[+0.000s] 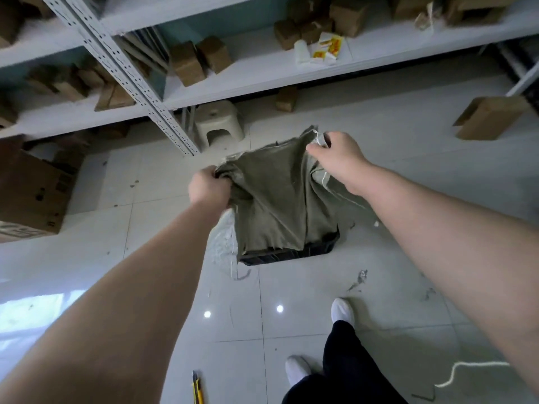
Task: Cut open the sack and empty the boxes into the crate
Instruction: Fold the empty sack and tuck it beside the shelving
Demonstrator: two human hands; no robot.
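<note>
An olive-green woven sack (pixel 277 199) hangs upside down over a black plastic crate (pixel 291 253) on the tiled floor. My left hand (pixel 208 188) grips the sack's bottom left corner. My right hand (pixel 339 156) pinches the opposite corner near a white seam thread. The cloth drapes into the crate and hides its inside, so no boxes show there. A yellow utility knife (pixel 197 387) lies on the floor near my feet.
Grey metal shelving (pixel 262 74) with several small brown boxes runs along the back. A beige plastic stool (pixel 218 123) stands under it. A large carton (pixel 32 193) sits at left, another box (pixel 490 116) at right. White plastic (pixel 221 243) lies beside the crate; white string (pixel 466 371) at lower right.
</note>
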